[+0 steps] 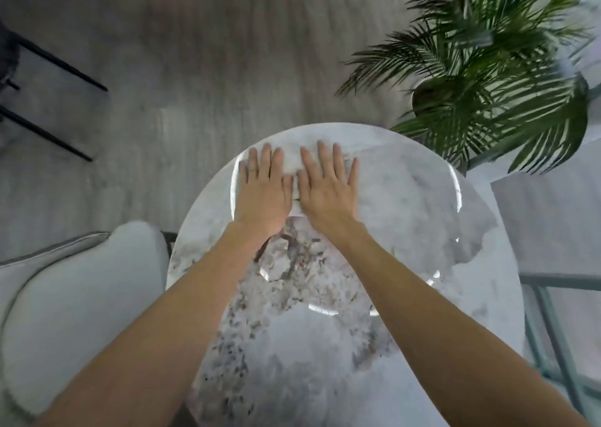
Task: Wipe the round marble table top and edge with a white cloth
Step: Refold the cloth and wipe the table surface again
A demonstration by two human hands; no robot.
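A round marble table [406, 218] with grey and brown veining fills the middle of the view. On its far part lies a white cloth [292, 163], spread flat and mostly covered by my hands. My left hand [263, 192] presses flat on the cloth's left part with its fingers stretched out. Beside it, my right hand [328, 189] lies flat on the right part, fingers spread, thumb touching the left hand's thumb. Both forearms reach forward over the table top.
A potted palm [481, 78] stands on the floor past the table's far right edge. A light cushioned chair [74, 300] is at the near left. Dark chair legs [48, 69] show far left. A glass and metal frame [559, 313] is on the right.
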